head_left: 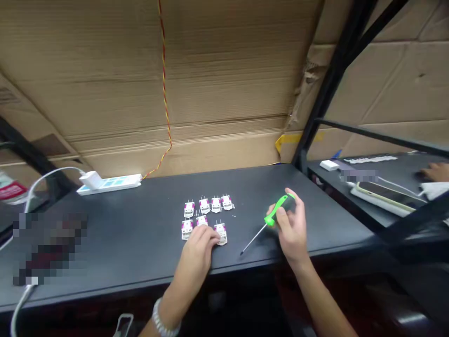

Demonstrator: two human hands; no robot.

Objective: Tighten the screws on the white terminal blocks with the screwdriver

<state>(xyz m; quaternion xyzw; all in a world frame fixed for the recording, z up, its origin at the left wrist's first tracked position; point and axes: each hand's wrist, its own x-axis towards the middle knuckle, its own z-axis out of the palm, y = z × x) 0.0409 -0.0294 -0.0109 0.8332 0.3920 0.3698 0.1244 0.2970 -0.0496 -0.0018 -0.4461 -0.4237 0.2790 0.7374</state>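
Several small white and magenta plug parts [206, 216] lie in two rows on the black table [140, 234]. My left hand [198, 250] rests on the near row, its fingers curled over one part [220, 232]. To the right, my right hand [293, 227] grips the green and black handle of a screwdriver [271, 217]. Its thin shaft slopes down to the left, and the tip touches the table near the front edge.
A white power strip [108, 183] with a plugged-in adapter lies at the back left. Cardboard lines the wall behind. A black metal post [326, 89] divides off a neighbouring bench, where a phone [384, 194] lies and another person's hand [435, 171] rests.
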